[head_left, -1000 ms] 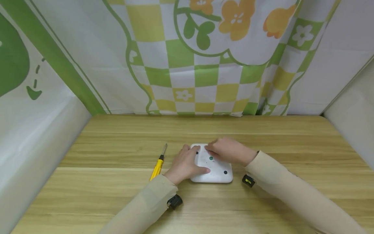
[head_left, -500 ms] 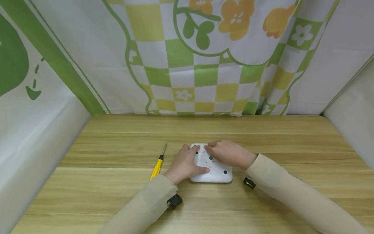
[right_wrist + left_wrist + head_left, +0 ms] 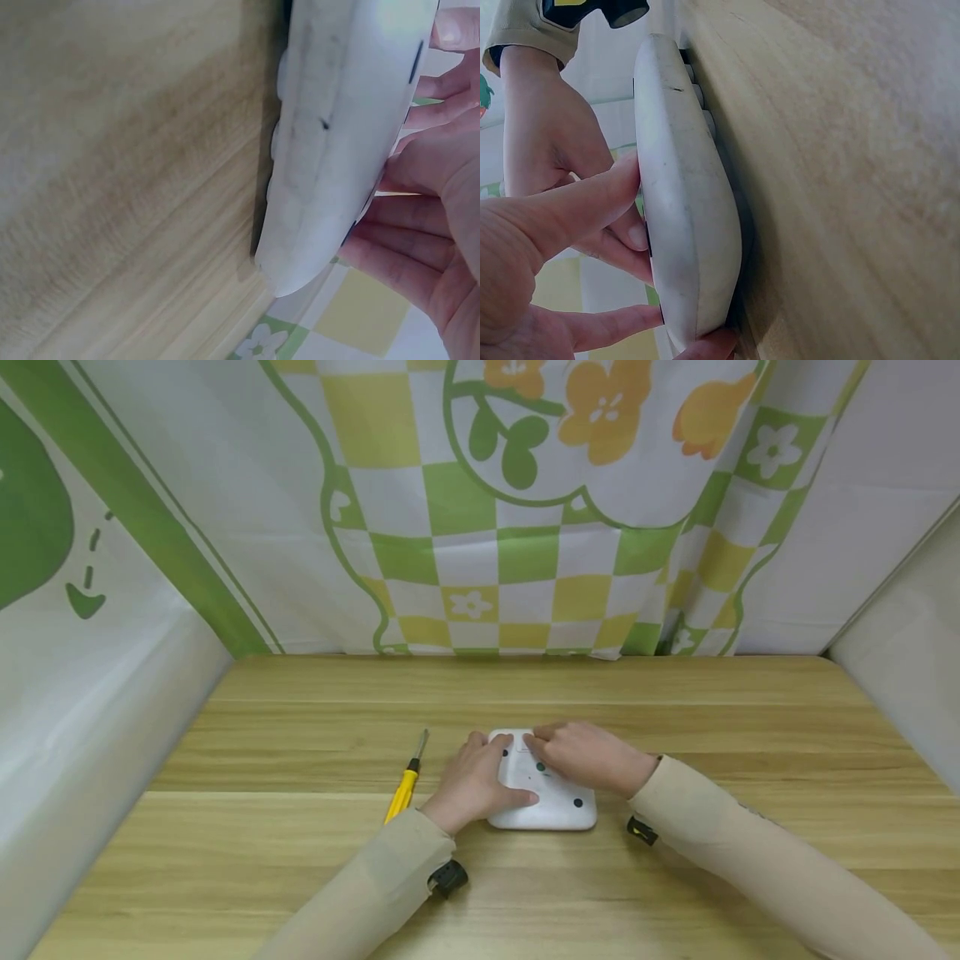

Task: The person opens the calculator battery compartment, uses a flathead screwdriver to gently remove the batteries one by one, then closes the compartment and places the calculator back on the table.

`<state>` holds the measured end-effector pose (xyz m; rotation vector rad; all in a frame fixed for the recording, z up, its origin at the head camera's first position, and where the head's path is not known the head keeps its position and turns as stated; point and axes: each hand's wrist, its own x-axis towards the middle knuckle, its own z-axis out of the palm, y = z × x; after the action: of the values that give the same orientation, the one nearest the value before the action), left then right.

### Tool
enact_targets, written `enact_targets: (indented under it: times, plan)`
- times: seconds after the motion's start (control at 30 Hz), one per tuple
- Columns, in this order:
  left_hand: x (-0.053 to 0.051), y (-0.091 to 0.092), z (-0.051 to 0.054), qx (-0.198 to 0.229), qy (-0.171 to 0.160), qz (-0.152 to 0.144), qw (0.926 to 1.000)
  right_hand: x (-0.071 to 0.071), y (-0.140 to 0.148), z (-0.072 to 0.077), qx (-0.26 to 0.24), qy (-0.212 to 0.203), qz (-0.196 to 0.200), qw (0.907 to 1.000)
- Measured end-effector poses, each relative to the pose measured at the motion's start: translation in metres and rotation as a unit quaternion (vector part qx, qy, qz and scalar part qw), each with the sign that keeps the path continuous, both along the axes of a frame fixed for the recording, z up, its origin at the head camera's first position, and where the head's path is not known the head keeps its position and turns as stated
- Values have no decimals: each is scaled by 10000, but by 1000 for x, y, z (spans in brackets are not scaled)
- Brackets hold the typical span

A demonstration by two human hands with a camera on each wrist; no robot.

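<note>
A white rounded-square plastic device (image 3: pixel 551 814) lies on the table, its back with round dark feet turned up. Keys (image 3: pixel 275 139) show under its edge in the wrist views. My left hand (image 3: pixel 472 781) grips the device's left side. Its thumb (image 3: pixel 600 199) lies on the back, and one fingertip (image 3: pixel 712 343) reaches round the far edge. My right hand (image 3: pixel 592 756) touches the back near the far edge, by a small outlined panel (image 3: pixel 522 746). In the right wrist view its fingers (image 3: pixel 401 262) look extended against the device. Part of the panel is hidden by that hand.
Left of the device lies a screwdriver (image 3: pixel 405 787) with a yellow handle, its tip pointing away from me. The wooden table (image 3: pixel 262 852) ends at a checked, flowered curtain (image 3: pixel 525 560). Dark wrist cameras hang under both sleeves.
My right hand has shifted slightly nearer, and its raised knuckles have lowered, uncovering more of the panel outline. The left hand and the device have stayed in place.
</note>
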<state>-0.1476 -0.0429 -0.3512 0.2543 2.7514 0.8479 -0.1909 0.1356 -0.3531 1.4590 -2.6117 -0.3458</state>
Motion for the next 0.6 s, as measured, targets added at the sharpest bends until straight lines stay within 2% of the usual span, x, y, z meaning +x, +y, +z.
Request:
enact_targets:
  times: [0.33, 0.6]
  plan:
    - [0, 0, 0, -15, 31, -31, 10000, 1, 0, 2, -96, 122, 156, 9998]
    - [0, 0, -2, 2, 10, -3, 10000, 1, 2, -2, -244, 29, 60, 9997]
